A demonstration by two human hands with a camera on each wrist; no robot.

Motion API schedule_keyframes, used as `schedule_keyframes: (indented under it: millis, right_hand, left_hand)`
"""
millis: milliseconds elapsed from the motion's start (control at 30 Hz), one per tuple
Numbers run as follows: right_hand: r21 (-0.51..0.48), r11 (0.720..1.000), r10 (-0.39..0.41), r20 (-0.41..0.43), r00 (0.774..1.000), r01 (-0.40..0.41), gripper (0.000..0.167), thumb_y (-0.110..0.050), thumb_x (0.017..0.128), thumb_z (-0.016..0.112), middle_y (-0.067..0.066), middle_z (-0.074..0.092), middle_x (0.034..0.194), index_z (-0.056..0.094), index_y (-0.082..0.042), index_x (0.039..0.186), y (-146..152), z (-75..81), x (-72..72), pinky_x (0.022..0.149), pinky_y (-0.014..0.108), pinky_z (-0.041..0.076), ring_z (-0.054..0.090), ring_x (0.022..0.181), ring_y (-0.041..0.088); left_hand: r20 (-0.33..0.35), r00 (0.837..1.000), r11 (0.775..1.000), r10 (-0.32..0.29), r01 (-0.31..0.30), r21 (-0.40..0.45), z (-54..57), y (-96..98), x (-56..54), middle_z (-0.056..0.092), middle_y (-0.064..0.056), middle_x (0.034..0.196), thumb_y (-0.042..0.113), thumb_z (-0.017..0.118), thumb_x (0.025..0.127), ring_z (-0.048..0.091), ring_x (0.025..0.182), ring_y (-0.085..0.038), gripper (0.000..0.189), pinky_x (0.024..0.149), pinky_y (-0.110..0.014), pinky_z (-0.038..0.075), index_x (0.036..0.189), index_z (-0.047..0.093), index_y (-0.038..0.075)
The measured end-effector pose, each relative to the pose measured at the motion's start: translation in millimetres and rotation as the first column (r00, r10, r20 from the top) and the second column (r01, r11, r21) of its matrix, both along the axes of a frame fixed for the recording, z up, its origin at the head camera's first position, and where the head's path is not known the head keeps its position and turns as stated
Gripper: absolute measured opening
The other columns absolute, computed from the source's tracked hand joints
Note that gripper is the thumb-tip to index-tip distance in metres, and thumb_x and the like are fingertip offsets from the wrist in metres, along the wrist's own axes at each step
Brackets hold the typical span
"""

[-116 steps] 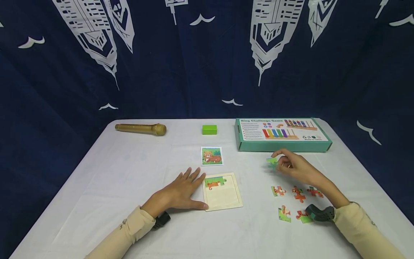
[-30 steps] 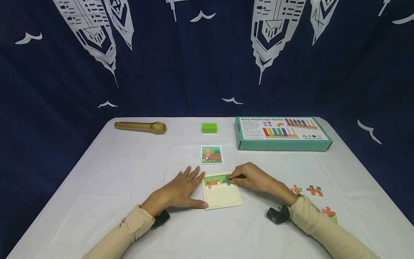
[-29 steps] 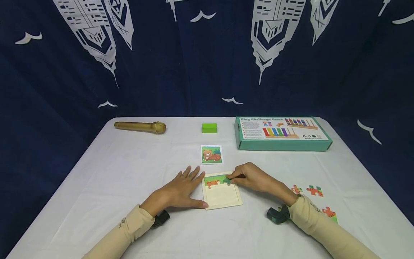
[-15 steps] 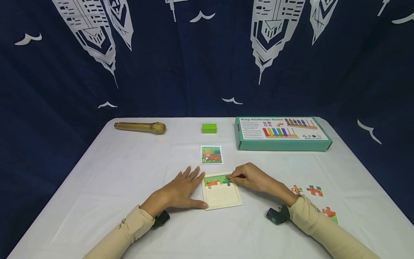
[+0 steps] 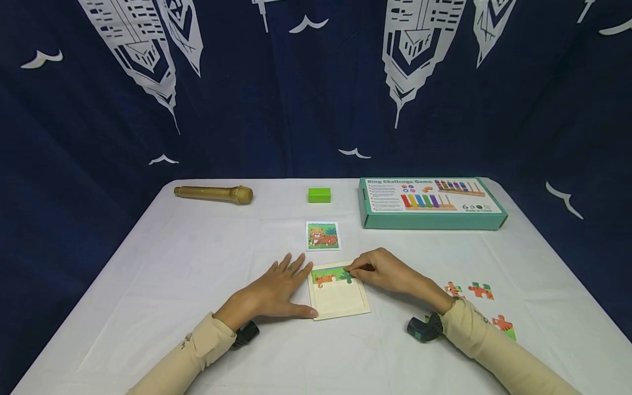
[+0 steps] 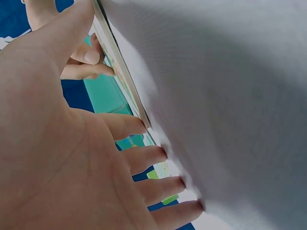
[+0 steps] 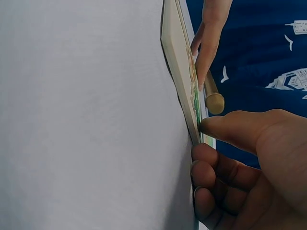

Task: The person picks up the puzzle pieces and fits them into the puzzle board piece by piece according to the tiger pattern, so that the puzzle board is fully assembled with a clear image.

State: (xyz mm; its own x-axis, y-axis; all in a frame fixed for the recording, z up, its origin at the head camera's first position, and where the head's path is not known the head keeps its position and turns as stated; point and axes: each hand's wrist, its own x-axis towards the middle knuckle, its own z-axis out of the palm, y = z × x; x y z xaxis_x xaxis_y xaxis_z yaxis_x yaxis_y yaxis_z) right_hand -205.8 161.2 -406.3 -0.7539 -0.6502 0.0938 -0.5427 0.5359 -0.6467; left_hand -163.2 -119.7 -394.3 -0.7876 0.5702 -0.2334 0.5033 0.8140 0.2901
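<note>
The left hand (image 5: 276,293) has its fingers straight and spread, touching the board (image 5: 340,303) at nine o'clock. The right hand (image 5: 382,271) bends its fingers onto the green piece (image 5: 348,278) inside the board's one o'clock corner; whether they pinch it, I cannot tell. Loose pieces (image 5: 481,291) lie toward three.

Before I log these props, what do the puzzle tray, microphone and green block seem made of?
Puzzle tray: probably bare wood or fibreboard, matte; pale cream with a plain, solid-looking edge in the right wrist view.
Microphone: gold finish, slight sheen; metal or painted plastic, can't tell.
Green block: uniform bright green, smooth; painted wood or plastic, left open.
</note>
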Motion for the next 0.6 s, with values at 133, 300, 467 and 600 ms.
schedule_keyframes:
  millis: [133,300,467,600]
  right_hand:
    - [0.004,1.000,0.000,0.011,1.000,0.000,0.019,-0.010,0.092,0.063,0.000,0.072,0.104,0.074,-0.009,0.107,-0.2,-0.2,-0.1,0.075,0.022,0.049,0.061,0.088,0.004]
    - [0.006,1.000,0.010,0.038,0.999,-0.010,0.021,-0.014,0.094,0.061,-0.001,0.071,0.106,0.073,-0.010,0.111,0.6,-0.1,0.2,0.077,0.024,0.050,0.061,0.090,0.006]
    - [0.007,1.000,0.014,0.074,0.997,-0.015,0.024,-0.016,0.096,0.059,-0.001,0.069,0.113,0.071,-0.013,0.117,2.1,2.9,0.8,0.086,0.027,0.051,0.062,0.104,0.010]
    - [0.003,1.000,-0.003,0.097,0.995,0.003,0.024,-0.017,0.095,0.060,-0.003,0.069,0.114,0.070,-0.014,0.117,4.1,6.4,2.3,0.080,0.024,0.050,0.060,0.095,0.010]
  left_hand:
    - [0.001,1.000,1.000,0.002,-0.002,-0.001,-0.2,0.1,0.4,0.011,-0.012,0.160,0.072,0.057,0.079,0.006,0.146,-0.037,0.102,0.115,-0.055,0.014,0.153,0.022,0.011]
    - [0.004,1.000,1.000,0.003,-0.003,0.000,-0.3,0.3,0.4,0.011,-0.012,0.160,0.072,0.057,0.079,0.006,0.146,-0.037,0.103,0.115,-0.055,0.014,0.153,0.022,0.011]
    - [0.010,1.000,1.000,0.005,-0.005,-0.001,1.1,0.5,0.6,0.011,-0.012,0.160,0.072,0.057,0.079,0.005,0.146,-0.037,0.103,0.115,-0.055,0.014,0.153,0.022,0.011]
    - [0.008,1.000,1.000,0.002,-0.002,-0.004,1.3,0.3,0.3,0.011,-0.012,0.160,0.072,0.057,0.079,0.005,0.146,-0.037,0.103,0.115,-0.055,0.014,0.153,0.022,0.011]
